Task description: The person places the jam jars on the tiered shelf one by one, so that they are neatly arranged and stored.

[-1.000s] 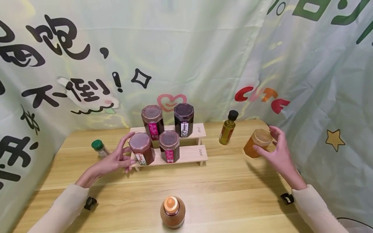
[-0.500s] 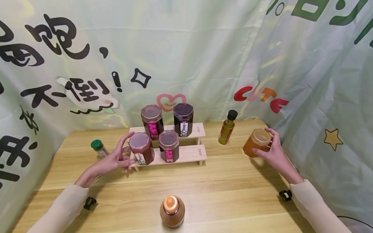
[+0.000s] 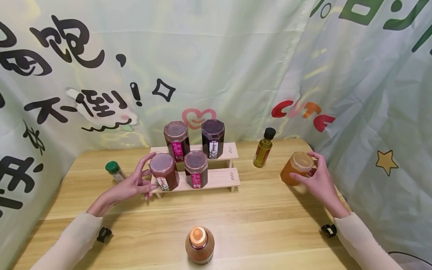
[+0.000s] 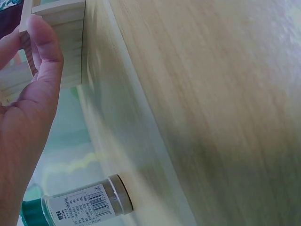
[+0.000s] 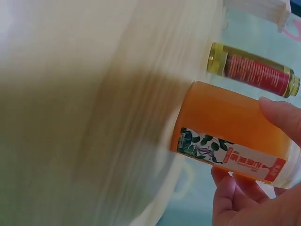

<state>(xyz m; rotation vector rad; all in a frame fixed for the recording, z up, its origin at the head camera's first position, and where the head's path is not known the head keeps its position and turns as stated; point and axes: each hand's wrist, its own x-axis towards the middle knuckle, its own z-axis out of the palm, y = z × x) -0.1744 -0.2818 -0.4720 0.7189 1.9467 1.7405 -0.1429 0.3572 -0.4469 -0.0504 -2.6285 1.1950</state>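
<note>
In the head view my left hand (image 3: 133,186) is at the left end of a two-step wooden rack (image 3: 219,179). The left wrist view shows thumb and fingers pinching the rack's wooden edge (image 4: 29,54). Several lidded jars of dark jam stand on the rack: two (image 3: 177,140) (image 3: 213,138) on the upper step, and two (image 3: 164,172) (image 3: 196,168) on the lower. At the right, my right hand (image 3: 318,182) holds an orange jar (image 3: 293,172) near its lid, thumb on one side and fingers on the other. Whether its base touches the table cannot be told.
A small oil bottle (image 3: 263,150) with a black cap stands between rack and orange jar. A green-capped shaker (image 3: 116,171) stands behind the left hand. An orange-capped bottle (image 3: 200,245) is at the table's (image 3: 256,225) front. Printed cloth (image 3: 236,75) hangs behind.
My right hand's fingers have closed in around the orange jar. Hand and jar have shifted slightly left and nearer to me. The left hand and the rack stay still.
</note>
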